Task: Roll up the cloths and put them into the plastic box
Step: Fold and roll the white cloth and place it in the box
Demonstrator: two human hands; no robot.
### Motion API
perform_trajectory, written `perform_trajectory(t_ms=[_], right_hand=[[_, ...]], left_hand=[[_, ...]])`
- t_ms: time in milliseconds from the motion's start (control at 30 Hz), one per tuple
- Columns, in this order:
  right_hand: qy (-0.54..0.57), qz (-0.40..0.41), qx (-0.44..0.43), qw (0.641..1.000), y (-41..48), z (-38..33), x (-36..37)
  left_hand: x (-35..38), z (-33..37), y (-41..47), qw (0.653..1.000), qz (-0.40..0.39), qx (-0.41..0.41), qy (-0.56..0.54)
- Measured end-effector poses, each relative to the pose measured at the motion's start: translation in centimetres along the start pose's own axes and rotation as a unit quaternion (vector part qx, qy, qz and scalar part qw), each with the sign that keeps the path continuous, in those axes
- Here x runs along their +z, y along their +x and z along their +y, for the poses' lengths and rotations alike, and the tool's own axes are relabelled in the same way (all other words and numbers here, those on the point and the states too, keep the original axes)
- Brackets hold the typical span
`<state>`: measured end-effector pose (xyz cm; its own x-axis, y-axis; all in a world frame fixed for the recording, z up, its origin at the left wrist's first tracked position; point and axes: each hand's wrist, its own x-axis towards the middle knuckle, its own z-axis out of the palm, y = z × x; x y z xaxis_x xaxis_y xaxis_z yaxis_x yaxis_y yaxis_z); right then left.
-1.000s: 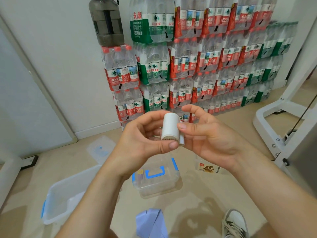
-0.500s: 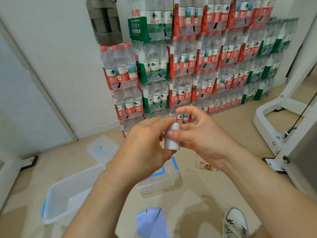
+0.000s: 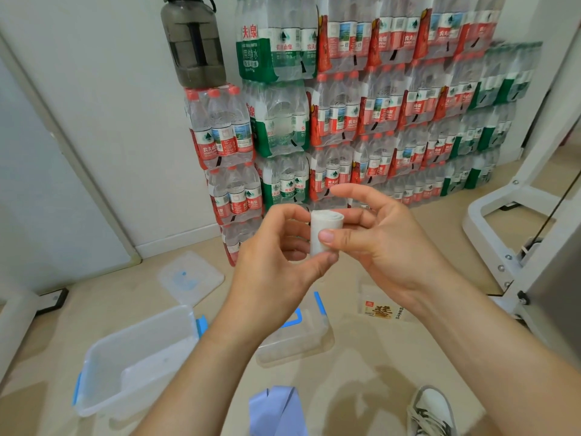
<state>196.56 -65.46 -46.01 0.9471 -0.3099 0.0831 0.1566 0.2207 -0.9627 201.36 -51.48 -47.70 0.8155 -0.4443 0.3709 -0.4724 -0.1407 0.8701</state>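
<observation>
A white cloth (image 3: 320,226), rolled into a tight upright cylinder, is held at chest height between both hands. My left hand (image 3: 276,265) pinches its lower end with thumb and fingers. My right hand (image 3: 383,240) grips its side, thumb across the front. Below on the floor sits an open clear plastic box (image 3: 103,366) with blue clips at the lower left, with something white inside it. A light-blue cloth (image 3: 276,410) lies on the floor at the bottom edge.
A second clear box with a blue-latched lid (image 3: 301,341) stands under my hands. A loose lid (image 3: 190,276) lies near the wall. Stacked water-bottle packs (image 3: 361,121) fill the back. A white metal frame (image 3: 518,215) stands right, a shoe (image 3: 430,410) below.
The roll has been turned in my fingers; my left hand covered it half a second ago and has since shifted down, showing the roll's top end again.
</observation>
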Motion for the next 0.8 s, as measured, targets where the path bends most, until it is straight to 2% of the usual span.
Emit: perform_trajectory(t_ms=[267, 400, 467, 567, 800], right_hand=[[-0.136, -0.034, -0.059, 0.988, -0.6, -0.1, 0.4], [-0.09, -0.121, 0.04, 0.988, -0.3, -0.4, -0.6], [-0.095, -0.146, 0.043, 0.984, -0.3, -0.5, -0.9], [-0.128, -0.123, 0.009, 0.984, -0.3, -0.5, -1.1], [-0.167, -0.083, -0.018, 0.982, -0.5, -0.9, -0.8]], left_hand=[[0.2, 0.3, -0.1, 0.999, 0.021, -0.006, -0.026], [0.1, 0.7, 0.1, 0.987, 0.024, -0.02, -0.158], [0.0, 0.5, 0.2, 0.978, 0.029, -0.033, -0.204], [-0.1, 0.3, 0.3, 0.965, 0.037, -0.061, -0.251], [-0.2, -0.4, 0.4, 0.946, 0.001, -0.112, -0.304]])
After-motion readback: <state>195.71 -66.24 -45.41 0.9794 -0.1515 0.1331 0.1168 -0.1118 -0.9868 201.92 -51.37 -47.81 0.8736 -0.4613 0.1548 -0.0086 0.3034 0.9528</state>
